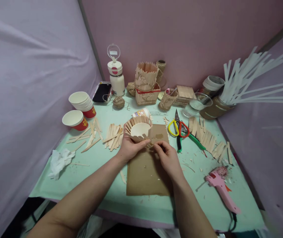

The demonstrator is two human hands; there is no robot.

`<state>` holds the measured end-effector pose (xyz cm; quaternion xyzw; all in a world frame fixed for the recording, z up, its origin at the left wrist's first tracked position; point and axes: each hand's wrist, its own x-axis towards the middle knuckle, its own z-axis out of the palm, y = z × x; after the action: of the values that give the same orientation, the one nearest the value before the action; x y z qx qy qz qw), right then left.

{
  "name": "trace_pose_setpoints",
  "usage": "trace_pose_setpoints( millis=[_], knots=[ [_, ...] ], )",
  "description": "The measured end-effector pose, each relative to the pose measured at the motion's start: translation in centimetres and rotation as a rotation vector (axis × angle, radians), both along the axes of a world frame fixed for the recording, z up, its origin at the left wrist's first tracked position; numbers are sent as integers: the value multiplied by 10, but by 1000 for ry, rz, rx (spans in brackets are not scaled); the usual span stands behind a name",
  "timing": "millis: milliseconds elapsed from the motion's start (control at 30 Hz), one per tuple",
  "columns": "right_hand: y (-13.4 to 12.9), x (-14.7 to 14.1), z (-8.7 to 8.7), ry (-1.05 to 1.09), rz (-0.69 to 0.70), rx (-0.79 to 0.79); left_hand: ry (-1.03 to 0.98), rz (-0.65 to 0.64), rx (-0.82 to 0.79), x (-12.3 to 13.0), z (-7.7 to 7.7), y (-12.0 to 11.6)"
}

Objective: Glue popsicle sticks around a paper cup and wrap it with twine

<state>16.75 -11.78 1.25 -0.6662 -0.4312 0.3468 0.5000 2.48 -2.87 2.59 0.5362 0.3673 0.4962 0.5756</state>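
My left hand (131, 147) is wrapped round a paper cup (139, 129) whose outside is ringed with upright wooden sticks (131, 124). The cup tilts so that its white inside faces me. At the cup's near right side, the thumb and index finger of my right hand (165, 153) pinch together on what looks like a short wooden stick, mostly hidden by the fingers. Below both hands lies a brown cardboard sheet (146, 178). A small printed cup (141, 113) rests just behind the stick-covered one.
Left are stacked paper cups (79, 99), loose sticks (114, 136) and a crumpled tissue (60, 162). Right are scissors (178, 127), green-handled pliers (197, 142), cut sticks (208, 138) and a pink glue gun (222, 190). A bottle (117, 82), twine ball (118, 102) and glue sticks (248, 79) stand behind.
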Motion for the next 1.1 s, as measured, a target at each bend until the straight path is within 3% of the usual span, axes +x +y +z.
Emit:
trace_pose_setpoints(
  millis=[167,333,467,700,867,1000,1100],
  knots=[
    [1,3,-1,-17,-90,29,35,35,163,1,-3,-2],
    [3,3,-3,-7,-120,70,119,-81,257,-1,-20,0],
    [4,4,-7,-15,-121,84,208,-144,249,-2,-28,3],
    [6,7,-9,-41,-139,144,229,-185,213,-2,-28,4],
    [7,1,-8,-49,-74,151,240,-167,184,-4,-29,1],
    [5,-2,-6,-142,-62,301,192,-167,134,-4,-28,0],
    [0,2,8,-363,-40,433,176,-178,116,-3,-27,-1]
  ],
)
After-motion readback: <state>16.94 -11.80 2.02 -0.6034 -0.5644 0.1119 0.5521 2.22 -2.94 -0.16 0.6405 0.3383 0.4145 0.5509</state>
